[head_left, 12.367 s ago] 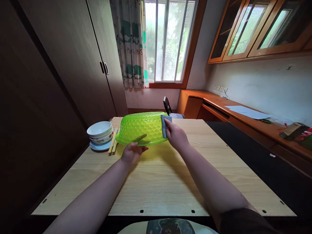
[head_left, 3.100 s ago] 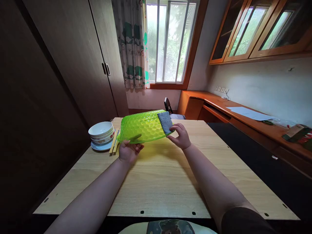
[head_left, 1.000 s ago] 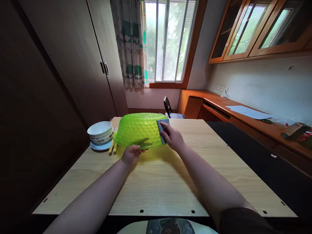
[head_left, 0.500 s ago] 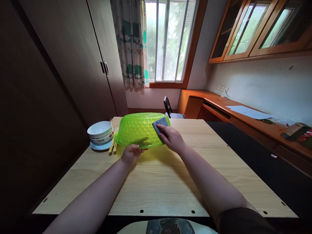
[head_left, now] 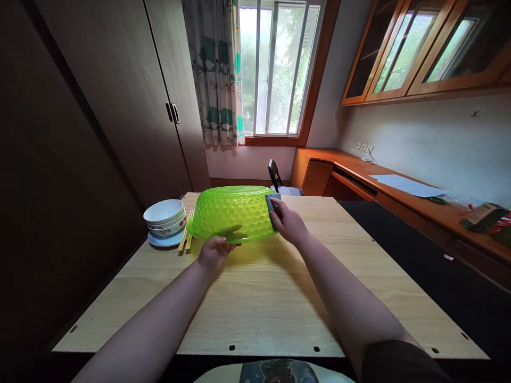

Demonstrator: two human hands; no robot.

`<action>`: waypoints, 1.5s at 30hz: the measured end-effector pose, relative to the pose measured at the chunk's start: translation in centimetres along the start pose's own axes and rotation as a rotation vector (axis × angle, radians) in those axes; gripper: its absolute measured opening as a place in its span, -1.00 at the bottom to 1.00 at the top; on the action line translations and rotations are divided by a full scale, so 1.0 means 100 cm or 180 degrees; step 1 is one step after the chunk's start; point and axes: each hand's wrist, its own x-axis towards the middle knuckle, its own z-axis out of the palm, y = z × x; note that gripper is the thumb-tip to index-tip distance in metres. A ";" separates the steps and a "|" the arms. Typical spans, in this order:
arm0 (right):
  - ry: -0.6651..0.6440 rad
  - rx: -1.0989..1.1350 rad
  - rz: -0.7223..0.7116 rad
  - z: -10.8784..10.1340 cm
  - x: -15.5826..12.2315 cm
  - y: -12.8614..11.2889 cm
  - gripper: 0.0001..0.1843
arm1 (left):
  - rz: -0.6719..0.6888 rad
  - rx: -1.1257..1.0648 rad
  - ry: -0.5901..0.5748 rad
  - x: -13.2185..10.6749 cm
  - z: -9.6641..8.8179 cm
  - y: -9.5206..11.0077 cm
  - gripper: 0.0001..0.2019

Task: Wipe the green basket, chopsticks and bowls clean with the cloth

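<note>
A translucent lime-green plastic basin (head_left: 231,210) with a dimpled wall is held tilted above the table, its outer side facing me. My left hand (head_left: 214,252) grips its near rim from below, thumb on the outside and the other fingers partly hidden underneath. My right hand (head_left: 290,223) is closed on a grey cloth (head_left: 272,205) and presses it against the right end of the basin. To the left stands a stack of white bowls (head_left: 164,213) on a bluish plate (head_left: 163,239). Yellowish chopsticks (head_left: 186,236) lie between that stack and the basin.
A light wooden table (head_left: 255,308) spreads beneath my arms. Beyond its far edge is a folding chair (head_left: 275,175). An orange-brown desk (head_left: 339,159) with white paper (head_left: 407,185) runs along the right wall; a dark wardrobe (head_left: 120,96) fills the left.
My right hand has slid the cloth rightward along the basin's outer wall to its right end. The left hand and the basin have barely moved.
</note>
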 end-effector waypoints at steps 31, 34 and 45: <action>0.0934 0.0344 -0.0423 0.003 -0.009 0.021 -0.52 | -0.0116 -0.0542 0.0196 -0.003 0.003 0.014 -0.55; 0.1086 0.0196 -0.0764 0.005 -0.012 0.035 -0.55 | -0.0091 -0.0667 0.0366 -0.002 0.001 0.016 -0.57; 0.0969 0.0036 -0.0849 0.008 -0.009 0.035 -0.68 | -0.0074 -0.0868 0.0191 0.004 0.001 0.019 -0.56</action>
